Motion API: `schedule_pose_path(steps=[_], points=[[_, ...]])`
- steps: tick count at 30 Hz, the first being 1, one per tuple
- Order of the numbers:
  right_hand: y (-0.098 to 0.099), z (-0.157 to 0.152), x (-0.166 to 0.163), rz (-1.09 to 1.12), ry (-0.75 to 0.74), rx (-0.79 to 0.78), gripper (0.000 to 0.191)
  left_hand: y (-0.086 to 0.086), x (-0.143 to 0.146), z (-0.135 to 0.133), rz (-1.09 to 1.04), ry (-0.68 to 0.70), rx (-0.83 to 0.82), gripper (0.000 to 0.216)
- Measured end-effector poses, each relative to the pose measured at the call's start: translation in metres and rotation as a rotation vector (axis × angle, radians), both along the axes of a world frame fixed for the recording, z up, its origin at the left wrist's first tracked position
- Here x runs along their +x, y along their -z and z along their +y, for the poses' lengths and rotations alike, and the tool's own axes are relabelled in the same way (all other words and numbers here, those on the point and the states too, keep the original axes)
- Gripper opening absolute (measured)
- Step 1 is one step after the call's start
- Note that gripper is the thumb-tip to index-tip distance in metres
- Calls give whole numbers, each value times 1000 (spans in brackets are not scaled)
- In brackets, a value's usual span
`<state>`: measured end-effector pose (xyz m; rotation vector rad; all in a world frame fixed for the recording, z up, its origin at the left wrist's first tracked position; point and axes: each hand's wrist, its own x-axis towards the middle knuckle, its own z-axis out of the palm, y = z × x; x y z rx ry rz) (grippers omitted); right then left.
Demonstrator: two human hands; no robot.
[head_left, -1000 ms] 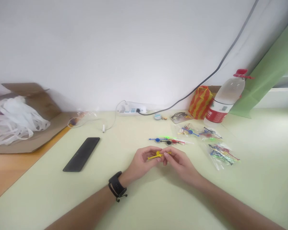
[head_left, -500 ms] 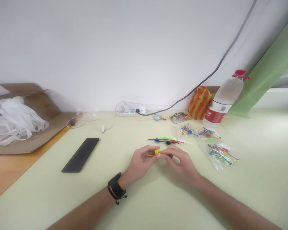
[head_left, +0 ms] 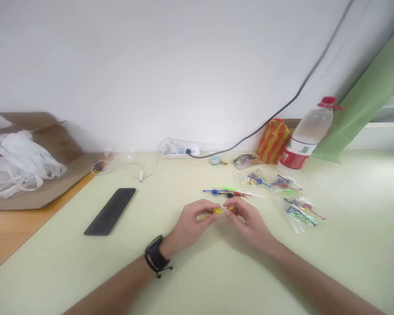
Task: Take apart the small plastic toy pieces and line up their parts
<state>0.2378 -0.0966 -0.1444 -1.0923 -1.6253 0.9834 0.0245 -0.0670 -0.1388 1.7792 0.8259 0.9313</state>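
Observation:
My left hand (head_left: 193, 222) pinches a small yellow plastic spinner arrow (head_left: 218, 211) between thumb and fingertips. Opposite it, my right hand (head_left: 248, 218) is closed with thumb and forefinger on a yellow bit at the arrow's right side. The fingers hide much of the arrow, and I cannot tell whether the two yellow parts are joined. Just beyond my fingertips lie loose spinner arrows, among them a blue arrow (head_left: 214, 192), a black arrow (head_left: 230, 195) and a red arrow (head_left: 238, 193). Both hands are just above the pale green table (head_left: 197, 280).
Clear bags of spinner arrows (head_left: 304, 211) lie to the right. A large bottle (head_left: 304, 133) and a striped bag (head_left: 273, 141) stand behind. To the left are a black slab-like object (head_left: 110, 211) and cardboard (head_left: 57, 183). A power strip (head_left: 180, 151) sits by the wall.
The yellow arrow has turned: its round middle no longer faces me and sits lower between the fingers. My right fingertips have moved slightly right, widening the gap between my hands.

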Motion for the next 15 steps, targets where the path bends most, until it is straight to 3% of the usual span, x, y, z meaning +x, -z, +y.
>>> schedule_pose_path(steps=[10,15], points=[[3,7,3,228,-68,-190,25,4,1,-1,7,-5,-26,21],[-3,4,1,210,-93,-174,24,3,2,-2,8,17,-36,20]])
